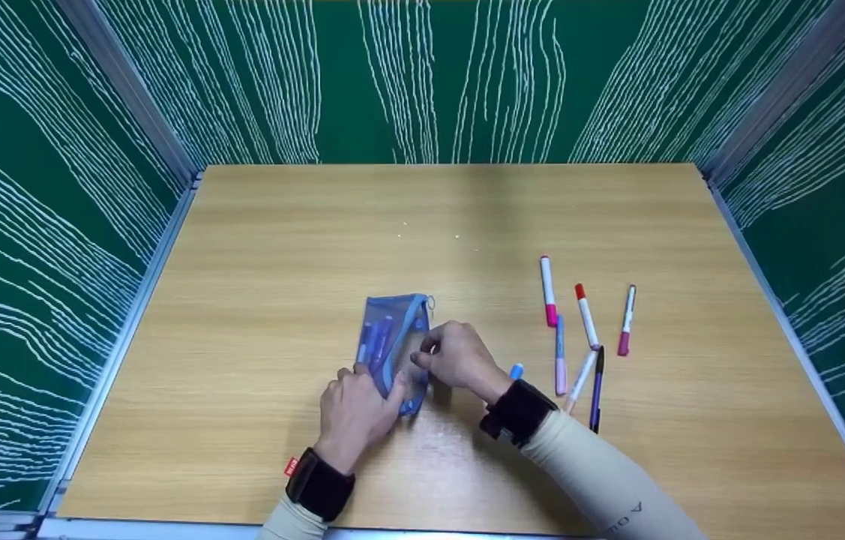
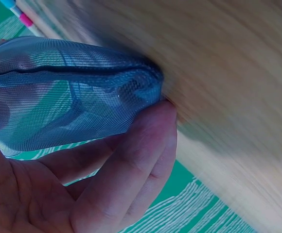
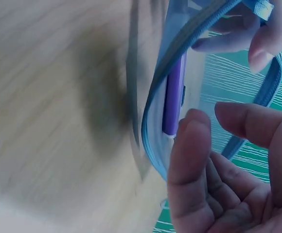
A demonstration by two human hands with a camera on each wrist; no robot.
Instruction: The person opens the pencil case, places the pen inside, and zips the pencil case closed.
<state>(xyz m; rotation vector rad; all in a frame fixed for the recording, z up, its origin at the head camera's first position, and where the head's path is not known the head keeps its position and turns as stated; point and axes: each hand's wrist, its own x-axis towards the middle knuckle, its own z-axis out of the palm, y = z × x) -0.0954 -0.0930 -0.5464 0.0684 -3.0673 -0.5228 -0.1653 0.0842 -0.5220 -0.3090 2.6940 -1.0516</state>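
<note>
A blue mesh pencil case [image 1: 386,306] is held with its zipped mouth unfastened, near the front middle of the table. Several purple and blue markers [image 1: 377,339] show through its mesh. My left hand [image 1: 355,411] grips the case's near end, with fingers bent against the mesh in the left wrist view. My right hand [image 1: 459,356] is at the case's mouth. In the right wrist view its thumb and forefinger are apart, with nothing between them, and a purple marker [image 3: 174,99] lies inside the case just beyond the fingertips.
Right of the case lie a pink-capped marker [image 1: 548,289], a red-capped marker [image 1: 585,315], a blue-and-lilac marker [image 1: 560,356], a dark pen [image 1: 597,390] and others. A blue-tipped marker [image 1: 516,372] is partly hidden by the right wrist. Green walls [image 1: 340,82] surround the table.
</note>
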